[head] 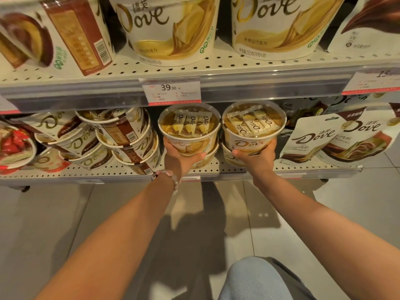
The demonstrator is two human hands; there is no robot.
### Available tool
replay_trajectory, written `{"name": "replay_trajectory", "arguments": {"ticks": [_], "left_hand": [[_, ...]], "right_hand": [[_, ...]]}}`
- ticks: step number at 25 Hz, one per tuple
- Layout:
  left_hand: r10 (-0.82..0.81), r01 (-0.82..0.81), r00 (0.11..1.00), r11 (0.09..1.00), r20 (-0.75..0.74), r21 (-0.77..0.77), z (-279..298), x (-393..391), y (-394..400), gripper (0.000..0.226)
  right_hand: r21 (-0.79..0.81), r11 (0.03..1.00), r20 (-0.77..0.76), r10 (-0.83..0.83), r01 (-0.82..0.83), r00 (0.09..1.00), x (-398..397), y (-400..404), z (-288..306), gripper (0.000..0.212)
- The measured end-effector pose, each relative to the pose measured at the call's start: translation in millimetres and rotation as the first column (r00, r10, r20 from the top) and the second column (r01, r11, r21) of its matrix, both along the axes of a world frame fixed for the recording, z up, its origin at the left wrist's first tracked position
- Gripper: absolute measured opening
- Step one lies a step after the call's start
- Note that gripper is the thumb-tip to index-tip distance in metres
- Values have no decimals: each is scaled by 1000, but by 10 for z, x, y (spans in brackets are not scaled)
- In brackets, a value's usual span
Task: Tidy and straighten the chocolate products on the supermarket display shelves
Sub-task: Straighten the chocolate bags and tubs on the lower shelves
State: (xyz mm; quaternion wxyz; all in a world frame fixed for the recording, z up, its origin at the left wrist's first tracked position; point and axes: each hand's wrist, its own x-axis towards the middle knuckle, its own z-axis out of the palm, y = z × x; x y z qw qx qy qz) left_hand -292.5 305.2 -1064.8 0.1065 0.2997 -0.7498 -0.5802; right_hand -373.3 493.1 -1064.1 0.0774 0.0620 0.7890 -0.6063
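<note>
Down at the bottom of the frame, a person's knee (255, 280) in pale blue cloth shows a crouch before the lower shelf (121, 172). Both bare arms reach up the middle of the frame; a bead bracelet (171, 176) circles the left wrist. The left hand (179, 156) cups one white-chocolate tub (189, 128) from beneath, fingers curled round its wall, and the right hand (256, 153) grips a second tub (254, 124) just beside it, apparently to square the pair, each on a tub below, label forward. Left of centre, brown-banded tubs (121, 135) lean in a heap, not yet straightened. Pouches (337, 137) stand at right. Above, a price tag (172, 90) fronts the upper shelf's large tubs (171, 29).
</note>
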Motion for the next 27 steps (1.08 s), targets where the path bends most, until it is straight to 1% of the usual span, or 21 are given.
{"name": "replay_trajectory", "arguments": {"ticks": [3,5,6,7,8,9,10,11,12,13,14,16,17,19,20,21,22,23,24,25,27], "left_hand": [[68,-73,993,996,91,56,81,-6,35,105],[52,-78,987,983,154,167,238,45,34,89],[21,-59,984,975,176,215,356,105,40,78],[8,-57,981,967,194,246,496,197,33,68],[9,-58,980,967,198,247,629,296,10,69],[6,-45,983,977,183,210,766,400,-24,66],[0,-20,990,990,144,138,931,516,-93,59],[-13,9,996,999,92,50,1112,638,-171,47],[-21,23,999,999,33,-48,1308,750,-260,34],[-9,6,1000,990,-22,-142,1518,859,-359,20],[15,-32,997,976,-77,-214,1719,955,-477,11],[63,-123,977,947,-204,-296,2071,1091,-737,20],[90,-178,957,932,-274,-314,2217,1156,-852,24],[201,-351,884,882,-422,-315,2482,1307,-1133,26],[283,-468,832,820,-477,-330,2544,1384,-1277,25],[366,-577,778,738,-510,-350,2566,1449,-1413,32],[438,-651,737,665,-515,-365,2567,1499,-1538,51],[495,-684,719,630,-489,-368,2557,1519,-1656,75],[528,-682,725,639,-443,-355,2542,1519,-1776,97],[534,-662,743,674,-404,-328,2522,1506,-1874,114],[468,-580,793,775,-390,-249,2508,1443,-2074,131]], "right_hand": [[-76,996,49,-31,35,998,138,-30,193,106],[-145,987,158,-45,68,986,285,-93,435,88],[-198,979,231,-6,53,973,380,-106,580,76],[-261,965,287,77,1,955,495,-118,734,62],[-310,948,315,177,-75,933,608,-131,882,46],[-338,928,309,268,-158,912,716,-138,1028,31],[-342,908,269,341,-242,901,826,-178,1198,19],[-322,890,203,397,-322,895,931,-241,1380,15],[-286,874,124,441,-394,889,1017,-340,1566,15],[-247,859,47,474,-449,880,1090,-464,1747,18],[-221,844,-23,497,-489,868,1142,-621,1912,21],[-201,817,-164,516,-540,841,1193,-965,2178,25],[-164,819,-240,507,-550,828,1198,-1135,2271,28],[-53,842,-399,474,-536,785,1228,-1509,2464,42],[-10,865,-470,439,-502,766,1254,-1681,2520,53],[3,891,-527,387,-454,756,1292,-1837,2546,66],[0,919,-562,325,-393,760,1324,-1986,2534,79],[-8,947,-574,259,-321,777,1353,-2131,2505,91],[-16,971,-558,190,-240,808,1382,-2273,2465,102],[-25,986,-519,130,-166,845,1408,-2376,2405,111],[-22,997,-455,55,-73,889,1443,-2558,2339,123]]}}
